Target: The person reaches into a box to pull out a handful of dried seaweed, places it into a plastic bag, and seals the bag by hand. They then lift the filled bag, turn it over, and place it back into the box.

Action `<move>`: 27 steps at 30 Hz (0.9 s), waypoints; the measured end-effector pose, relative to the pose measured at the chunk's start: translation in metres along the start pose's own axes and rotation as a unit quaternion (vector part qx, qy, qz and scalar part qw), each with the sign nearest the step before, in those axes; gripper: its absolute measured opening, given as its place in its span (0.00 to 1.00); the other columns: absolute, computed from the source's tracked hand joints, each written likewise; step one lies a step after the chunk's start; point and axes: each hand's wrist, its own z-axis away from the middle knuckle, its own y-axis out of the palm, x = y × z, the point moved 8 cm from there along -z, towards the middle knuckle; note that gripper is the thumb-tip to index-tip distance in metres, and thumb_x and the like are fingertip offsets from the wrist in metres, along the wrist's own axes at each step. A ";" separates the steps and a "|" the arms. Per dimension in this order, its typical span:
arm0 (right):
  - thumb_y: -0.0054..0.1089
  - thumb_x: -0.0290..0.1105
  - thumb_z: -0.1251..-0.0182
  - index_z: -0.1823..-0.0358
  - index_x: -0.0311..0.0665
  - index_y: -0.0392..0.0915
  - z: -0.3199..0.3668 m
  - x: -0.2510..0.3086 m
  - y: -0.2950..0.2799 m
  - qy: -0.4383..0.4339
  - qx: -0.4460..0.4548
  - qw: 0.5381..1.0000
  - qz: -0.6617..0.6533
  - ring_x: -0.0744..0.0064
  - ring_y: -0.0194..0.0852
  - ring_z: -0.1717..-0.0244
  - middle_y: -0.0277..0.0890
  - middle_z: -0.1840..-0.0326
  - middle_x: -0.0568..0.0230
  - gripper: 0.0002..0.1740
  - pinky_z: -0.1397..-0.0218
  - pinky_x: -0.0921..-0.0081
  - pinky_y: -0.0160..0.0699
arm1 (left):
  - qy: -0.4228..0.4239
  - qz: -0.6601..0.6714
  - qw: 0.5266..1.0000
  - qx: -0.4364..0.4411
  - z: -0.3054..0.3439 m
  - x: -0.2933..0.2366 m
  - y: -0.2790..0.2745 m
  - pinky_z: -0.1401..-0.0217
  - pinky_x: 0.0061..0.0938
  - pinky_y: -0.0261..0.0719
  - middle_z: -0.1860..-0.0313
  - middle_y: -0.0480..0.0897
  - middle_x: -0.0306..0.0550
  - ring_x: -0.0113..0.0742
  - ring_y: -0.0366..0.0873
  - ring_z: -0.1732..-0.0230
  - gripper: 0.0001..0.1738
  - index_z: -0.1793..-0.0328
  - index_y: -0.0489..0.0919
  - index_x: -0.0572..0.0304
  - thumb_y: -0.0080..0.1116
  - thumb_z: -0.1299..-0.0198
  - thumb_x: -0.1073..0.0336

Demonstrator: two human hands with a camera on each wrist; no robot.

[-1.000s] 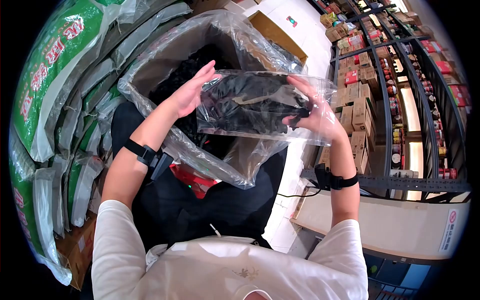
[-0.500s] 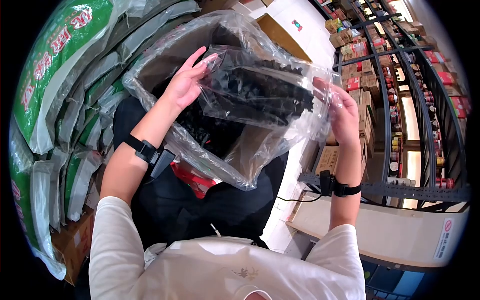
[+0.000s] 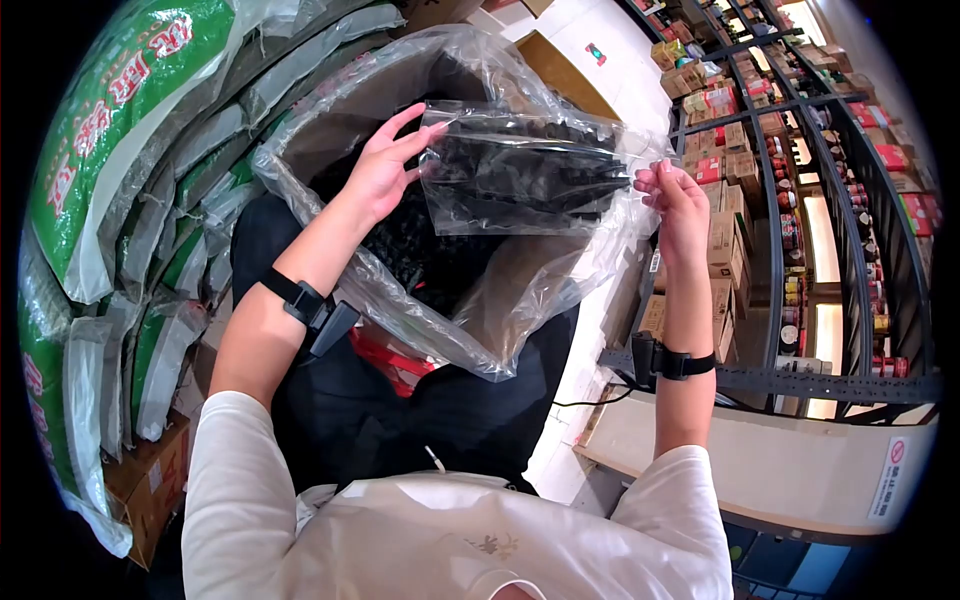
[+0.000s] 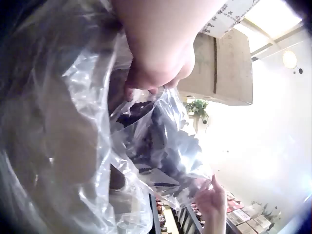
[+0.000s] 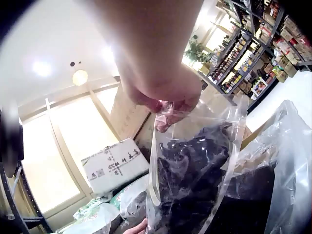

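Note:
A clear plastic bag [image 3: 530, 180] filled with dark, crinkled dried pieces is stretched sideways above a large plastic-lined box [image 3: 480, 352]. My left hand [image 3: 380, 172] holds the bag's left end at its far corner, with some fingers spread. At the other end, my right hand [image 3: 682, 205] pinches the bag's mouth edge between thumb and fingers. The right wrist view shows this pinch at one side of the flattened mouth, above the dark pieces [image 5: 195, 170]. More dark pieces [image 3: 425, 265] lie inside the box, partly hidden by the bag.
Green-and-white printed sacks [image 3: 110, 110] are stacked along the left. To the right stand metal shelves [image 3: 770, 200] with cartons and jars. A brown carton [image 3: 565, 75] stands behind the lined box, and a red item [image 3: 395, 365] shows between the person's legs.
My right hand has gone from spread over the bag's right part to pinching its mouth edge. The bag tilted, then levelled out, and its right end is now flatter.

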 end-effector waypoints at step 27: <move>0.28 0.52 0.18 0.34 0.31 0.66 0.017 0.056 0.027 -0.310 -0.209 0.927 0.030 0.62 0.62 0.31 0.67 0.33 0.51 0.32 0.25 0.64 0.54 | 0.133 -0.249 0.954 0.097 0.015 -0.022 0.038 0.40 0.23 0.72 0.47 0.83 0.40 0.25 0.77 0.47 0.22 0.34 0.77 0.62 0.46 0.23 0.55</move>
